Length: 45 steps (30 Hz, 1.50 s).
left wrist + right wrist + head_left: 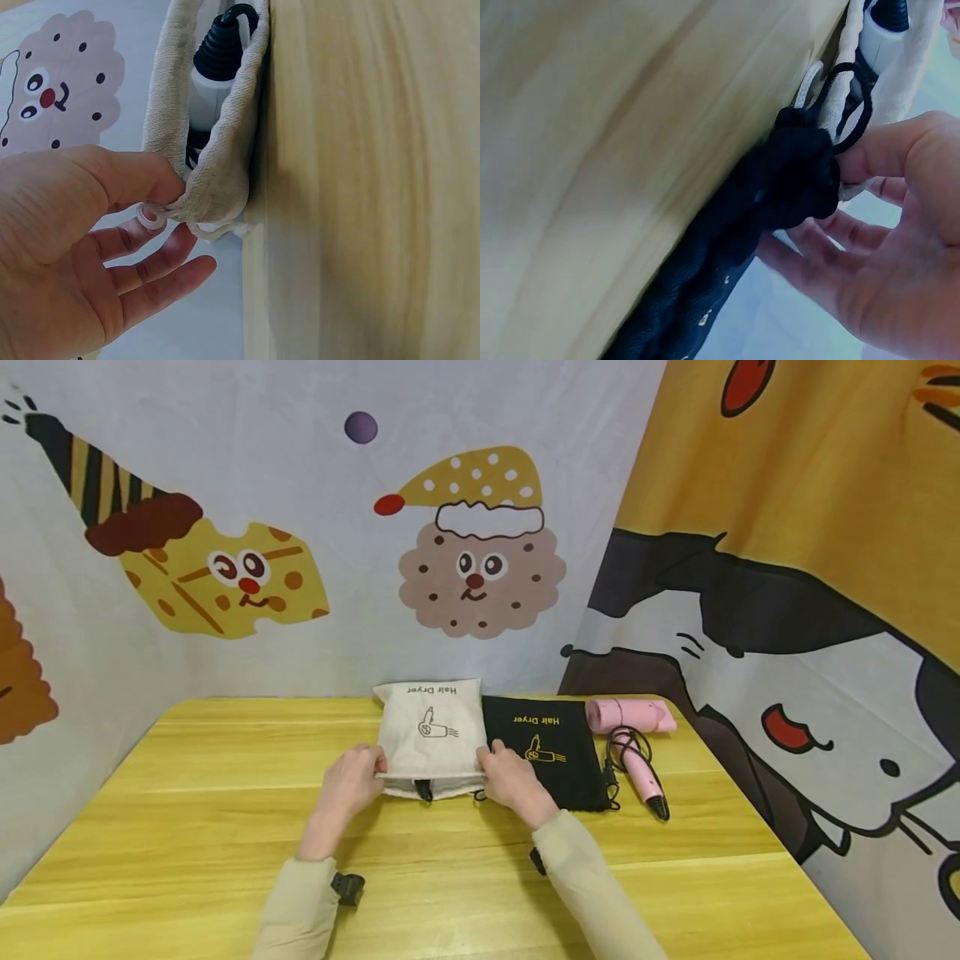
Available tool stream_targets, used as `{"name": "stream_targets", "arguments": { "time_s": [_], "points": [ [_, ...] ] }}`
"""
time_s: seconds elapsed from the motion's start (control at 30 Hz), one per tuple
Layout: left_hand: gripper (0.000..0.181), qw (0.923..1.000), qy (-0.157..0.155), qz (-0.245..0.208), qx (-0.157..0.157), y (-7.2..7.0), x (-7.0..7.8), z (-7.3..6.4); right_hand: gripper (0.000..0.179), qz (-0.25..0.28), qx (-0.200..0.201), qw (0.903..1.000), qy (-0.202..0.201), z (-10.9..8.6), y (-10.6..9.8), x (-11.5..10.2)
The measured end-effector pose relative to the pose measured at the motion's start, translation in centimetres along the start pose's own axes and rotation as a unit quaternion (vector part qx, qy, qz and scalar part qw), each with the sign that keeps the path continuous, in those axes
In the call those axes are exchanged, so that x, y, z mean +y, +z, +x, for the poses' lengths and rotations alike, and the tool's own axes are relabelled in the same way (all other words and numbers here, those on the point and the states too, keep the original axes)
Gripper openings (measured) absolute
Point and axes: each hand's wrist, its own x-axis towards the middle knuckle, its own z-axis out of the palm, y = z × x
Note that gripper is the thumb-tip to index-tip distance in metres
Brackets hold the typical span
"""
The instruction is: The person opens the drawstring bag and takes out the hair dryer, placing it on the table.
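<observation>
A cream drawstring bag (405, 735) printed "Hair Dryer" lies flat, its mouth facing me. My left hand (351, 783) pinches the left corner of the mouth between thumb and index finger; the other fingers spread loosely below. At the right corner, my right hand (516, 778) grips the cloth with thumb and fingers, close against a black drawstring bag (555, 781). Inside the parted mouth shows the white handle (208, 99) of a hair dryer with a black ribbed cord sleeve (219, 49); the rest of it is hidden in the bag.
A pink hair dryer (637, 768) with a black cord wound round its handle lies right of the black bag. Everything rests on a yellow wood-grain table (225, 827). Cartoon-printed curtains (300, 460) hang behind and on the right.
</observation>
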Motion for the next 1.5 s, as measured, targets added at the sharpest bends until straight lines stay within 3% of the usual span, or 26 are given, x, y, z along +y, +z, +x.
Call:
{"name": "stream_targets", "arguments": {
  "time_s": [0.1,0.23,0.43,0.6,0.7,0.87,1.0,1.1,1.23,1.4,1.5],
  "points": [
    [0.016,1.0,-0.005,-0.002,-0.001,-0.2,0.0,-0.1,0.019,-0.041,0.023,0.9988,-0.011,-0.1,0.0,-0.7],
    [0.012,0.9999,-0.01,-0.001,-0.013,-0.6,0.1,-0.2,0.025,-0.077,0.067,0.9926,-0.065,0.1,0.0,-2.0],
    [0.007,0.9992,-0.019,0.001,-0.035,-1.1,0.6,-0.3,0.022,-0.101,0.164,0.9684,-0.159,1.0,0.4,-3.7],
    [0.013,0.9989,-0.023,0.008,-0.041,-1.7,1.5,-0.2,0.009,-0.104,0.217,0.9549,-0.174,1.6,0.2,-4.2],
    [0.013,0.9995,-0.008,0.028,-0.017,-2.1,2.5,-0.2,0.009,-0.088,0.25,0.9497,-0.167,1.9,-0.4,-4.3],
    [0.01,0.9962,0.043,0.04,0.064,-1.9,5.1,-0.3,0.01,-0.072,0.3,0.9398,-0.147,2.3,-1.4,-4.3],
    [0.007,0.996,0.059,0.004,0.066,-0.9,7.1,-0.5,0.011,-0.065,0.328,0.9309,-0.146,2.4,-1.9,-4.4],
    [0.003,0.9971,0.05,-0.002,0.058,0.2,7.9,-0.6,0.011,-0.058,0.347,0.9241,-0.15,2.4,-2.0,-4.4],
    [0.009,0.9961,0.009,0.02,0.085,1.7,8.1,-0.4,0.007,-0.059,0.353,0.9205,-0.157,2.5,-1.7,-4.5],
    [0.021,0.9917,-0.031,0.05,0.114,3.1,7.4,0.2,0.006,-0.067,0.328,0.9261,-0.175,2.5,-1.2,-4.6],
    [0.029,0.9924,-0.058,0.053,0.094,3.6,7.0,0.5,0.007,-0.067,0.312,0.9319,-0.171,2.3,-0.9,-4.3]
  ]
}}
